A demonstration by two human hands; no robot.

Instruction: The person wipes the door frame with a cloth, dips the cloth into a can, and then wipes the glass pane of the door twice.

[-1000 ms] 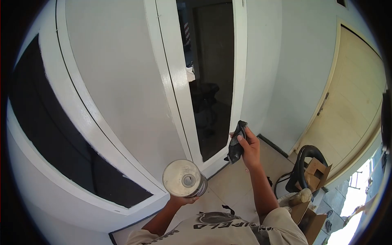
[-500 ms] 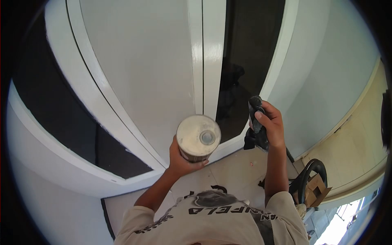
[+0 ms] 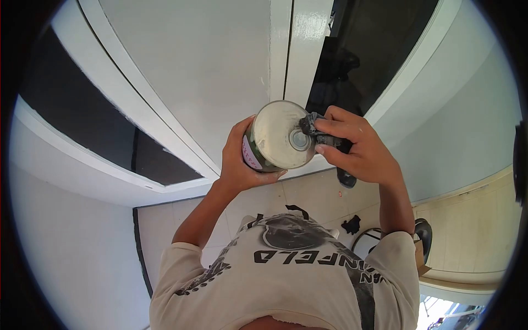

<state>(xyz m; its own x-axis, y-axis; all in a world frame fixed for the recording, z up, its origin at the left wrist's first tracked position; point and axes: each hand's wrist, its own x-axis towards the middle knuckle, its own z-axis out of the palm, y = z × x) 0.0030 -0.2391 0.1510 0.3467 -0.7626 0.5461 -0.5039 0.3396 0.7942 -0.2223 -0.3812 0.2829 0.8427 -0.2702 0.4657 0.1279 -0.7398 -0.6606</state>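
My left hand [image 3: 237, 162] grips a round metal can [image 3: 275, 137] from the side, its pale lid facing me and a small cap at the lid's centre. My right hand [image 3: 360, 148] holds a dark grey rag [image 3: 313, 124] and presses it against the lid next to the central cap. More of the rag hangs out below my right palm. Both hands are raised in front of a white door frame [image 3: 297, 49].
A white wall panel and glazed door with dark glass [image 3: 379, 44] stand straight ahead. A dark window strip [image 3: 82, 118] runs at the left. Pale floor tiles [image 3: 308, 198] lie below, with a small dark scrap [image 3: 351, 224] and a black hose [image 3: 423, 234] at the right.
My right hand has moved left with the rag onto the can's lid. The can has risen higher and closer to me. My view has tilted further down.
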